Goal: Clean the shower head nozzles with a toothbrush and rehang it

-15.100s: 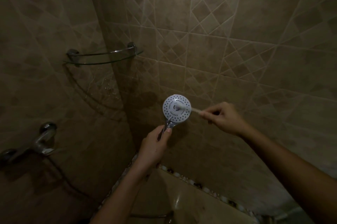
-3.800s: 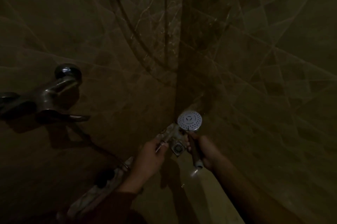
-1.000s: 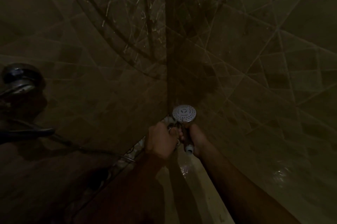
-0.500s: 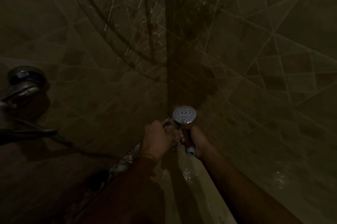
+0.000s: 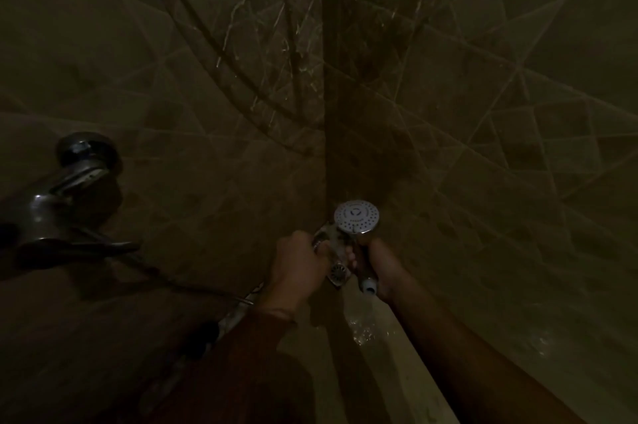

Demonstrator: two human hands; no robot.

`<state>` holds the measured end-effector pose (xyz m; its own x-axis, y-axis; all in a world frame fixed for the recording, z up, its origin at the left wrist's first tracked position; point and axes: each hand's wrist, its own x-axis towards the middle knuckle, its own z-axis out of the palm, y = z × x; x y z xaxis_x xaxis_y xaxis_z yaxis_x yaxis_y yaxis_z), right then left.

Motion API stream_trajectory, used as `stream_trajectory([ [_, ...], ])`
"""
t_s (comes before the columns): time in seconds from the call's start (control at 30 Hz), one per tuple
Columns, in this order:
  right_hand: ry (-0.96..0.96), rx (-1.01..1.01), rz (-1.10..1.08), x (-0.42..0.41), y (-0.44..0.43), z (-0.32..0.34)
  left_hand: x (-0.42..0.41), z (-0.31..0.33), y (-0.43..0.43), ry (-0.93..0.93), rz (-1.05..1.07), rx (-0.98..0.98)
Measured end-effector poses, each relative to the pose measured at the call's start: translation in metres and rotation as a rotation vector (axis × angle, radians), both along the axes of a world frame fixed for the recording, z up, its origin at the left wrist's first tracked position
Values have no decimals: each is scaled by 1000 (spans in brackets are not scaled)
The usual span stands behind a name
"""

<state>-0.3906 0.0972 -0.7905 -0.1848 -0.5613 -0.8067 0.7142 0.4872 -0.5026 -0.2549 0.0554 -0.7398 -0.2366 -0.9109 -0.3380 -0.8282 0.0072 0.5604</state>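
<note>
Dim shower corner, two tiled walls meeting in one vertical seam just left of centre.

One shower head, round white face with small dark nozzle holes, sits at about 5 o'clock from frame centre, face turned toward the camera. Chrome rim shows at its lower edge.

Two hands in view, both low in the frame, close together.

Right hand: curled tight round the shower head's handle just below the face. One pale, blunt end sticks out below the fist; cannot tell whether it belongs to the handle or to a toothbrush. Bare forearm runs off toward 4 o'clock.

Left hand: fingers pressed together in a closed fist at 9 o'clock of the shower head, gripping something small and metallic. What exactly it pinches is too dark to make out. Dark reddish sleeve covers that forearm.

One drain grate, small and round, visible on the floor between the two hands.

One faucet, chrome, mounted on the left wall at 9 o'clock, well apart from the hands. One hose trails from under it along the wall toward the left wrist.

Wet glints on the pale floor beneath the right hand.
</note>
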Motion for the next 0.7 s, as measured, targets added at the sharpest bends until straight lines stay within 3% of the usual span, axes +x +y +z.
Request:
stream_trajectory([
  [0.5, -19, -75, 70, 44, -15, 68, 146, 66, -57, -80, 190, -11],
  [0.7, -18, -102, 72, 59, -18, 90, 157, 67, -74, -40, 99, 50],
])
